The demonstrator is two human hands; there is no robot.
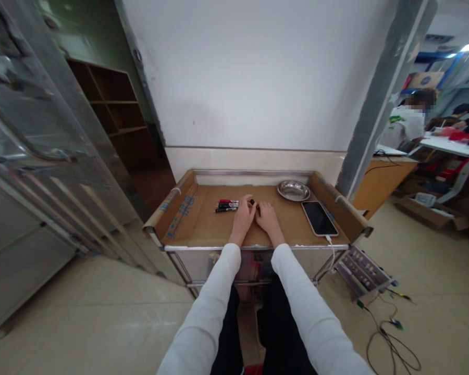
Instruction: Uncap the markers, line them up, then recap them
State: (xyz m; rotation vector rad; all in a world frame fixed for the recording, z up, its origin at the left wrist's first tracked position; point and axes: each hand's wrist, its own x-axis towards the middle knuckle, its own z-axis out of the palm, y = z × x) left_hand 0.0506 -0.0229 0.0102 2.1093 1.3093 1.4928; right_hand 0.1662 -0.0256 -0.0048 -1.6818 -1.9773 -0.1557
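Observation:
Several pens [226, 205], black ones and a red one, lie side by side on the cardboard-covered table [207, 229]. Just right of them, my left hand [243, 217] has its fingers curled over their ends, near a small black piece [252, 201]. My right hand [267, 216] is close beside it, fingers bent and pressed together at the tips. Whatever either hand holds is too small or hidden to make out. A round metal dish [293, 190] sits at the back right, and a phone [319, 218] with a white cable lies in front of it.
Raised cardboard-covered sides [342, 205] bound the table, with a white wall panel [258, 73] behind. A metal door [58, 120] stands at the left. On the floor at right are an electrical box [362, 273] and loose cables [391, 338]. A person [404, 125] sits farther back.

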